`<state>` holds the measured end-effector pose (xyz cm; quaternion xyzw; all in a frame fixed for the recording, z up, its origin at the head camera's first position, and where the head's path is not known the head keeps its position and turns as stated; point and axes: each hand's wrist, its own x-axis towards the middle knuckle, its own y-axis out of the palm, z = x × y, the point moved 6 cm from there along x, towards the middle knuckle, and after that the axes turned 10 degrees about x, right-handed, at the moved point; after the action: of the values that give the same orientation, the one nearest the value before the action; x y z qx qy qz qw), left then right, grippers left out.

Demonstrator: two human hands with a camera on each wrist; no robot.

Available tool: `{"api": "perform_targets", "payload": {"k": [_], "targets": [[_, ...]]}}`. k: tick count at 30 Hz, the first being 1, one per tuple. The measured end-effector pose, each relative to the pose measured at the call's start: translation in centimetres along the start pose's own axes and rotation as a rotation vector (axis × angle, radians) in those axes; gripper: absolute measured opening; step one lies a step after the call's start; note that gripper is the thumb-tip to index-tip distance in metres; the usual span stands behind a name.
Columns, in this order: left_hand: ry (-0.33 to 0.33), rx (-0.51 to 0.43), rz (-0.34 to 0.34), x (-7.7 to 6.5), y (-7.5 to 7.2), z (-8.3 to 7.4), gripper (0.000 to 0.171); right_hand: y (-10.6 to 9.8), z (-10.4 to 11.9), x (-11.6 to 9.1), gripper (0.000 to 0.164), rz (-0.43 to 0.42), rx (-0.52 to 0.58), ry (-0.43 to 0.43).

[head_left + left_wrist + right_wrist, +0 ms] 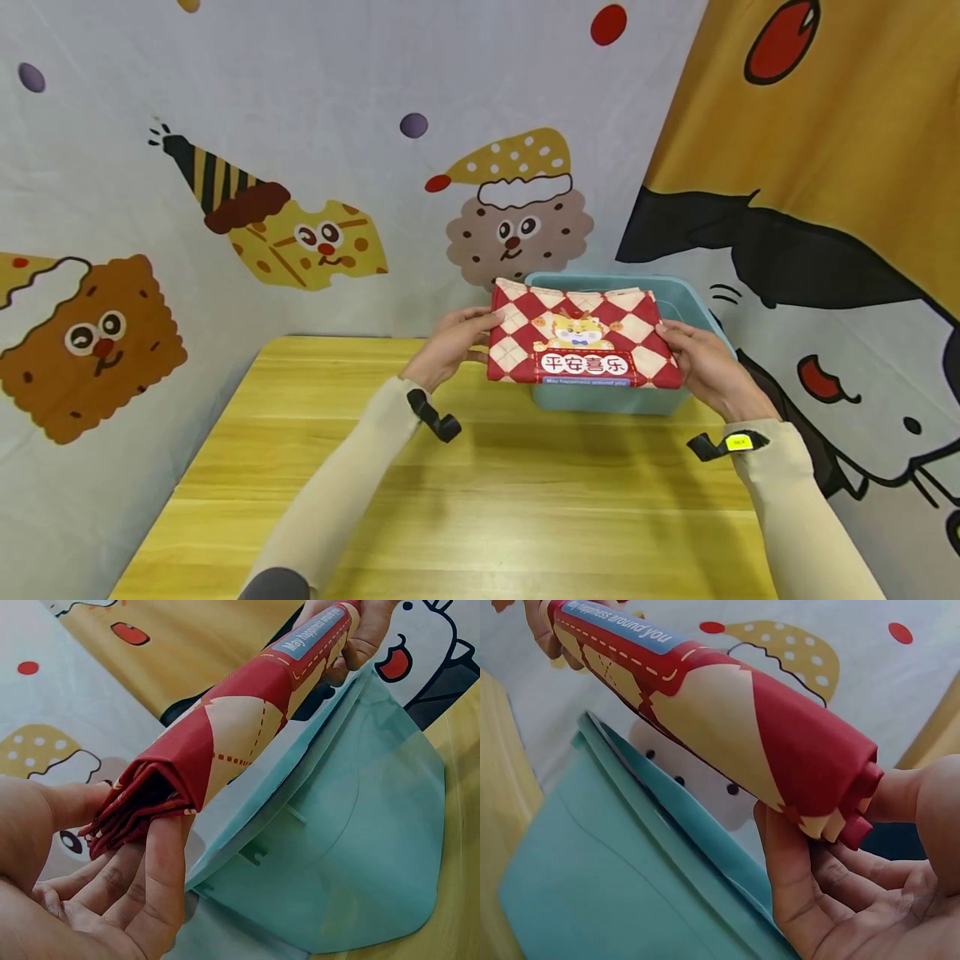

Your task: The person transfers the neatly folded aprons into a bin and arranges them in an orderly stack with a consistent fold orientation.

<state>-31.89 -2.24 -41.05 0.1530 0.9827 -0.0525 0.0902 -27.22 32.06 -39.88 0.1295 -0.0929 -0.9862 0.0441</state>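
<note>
A folded red-and-cream checked cloth is held up in front of a teal plastic bin. It bears a cartoon animal, a line of Chinese characters and a blue strip of small English text. My left hand pinches its left end; in the left wrist view the thumb presses above the layered folds and fingers lie beneath. At the other end, my right hand grips it between thumb and fingers. Stacked layers also show at that end of the cloth in the right wrist view. Most of the bin's inside is hidden.
The bin stands near the back right of a yellow wood-grain table. Behind the table hangs a white curtain printed with cartoon biscuits and cheese. Another cartoon-printed cloth, orange and white, hangs along the right side.
</note>
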Motion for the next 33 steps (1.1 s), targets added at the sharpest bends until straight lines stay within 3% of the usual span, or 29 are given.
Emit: {"api": "perform_targets", "payload": {"k": [12,25,33], "targets": [[0.002,0.025,-0.017,3.1,2.3,-1.6,0.04,-3.8,2.4,1.7,0.084,-0.092,-0.065,0.015],[0.013,0.154,-0.085,5.9,4.9,-3.6,0.044,-7.4,3.5,4.0,0.083,-0.135,-0.269,0.018],[0.03,0.267,-0.143,7.2,6.0,-4.3,0.036,-8.6,4.3,4.9,0.085,-0.177,-0.387,0.003]]}}
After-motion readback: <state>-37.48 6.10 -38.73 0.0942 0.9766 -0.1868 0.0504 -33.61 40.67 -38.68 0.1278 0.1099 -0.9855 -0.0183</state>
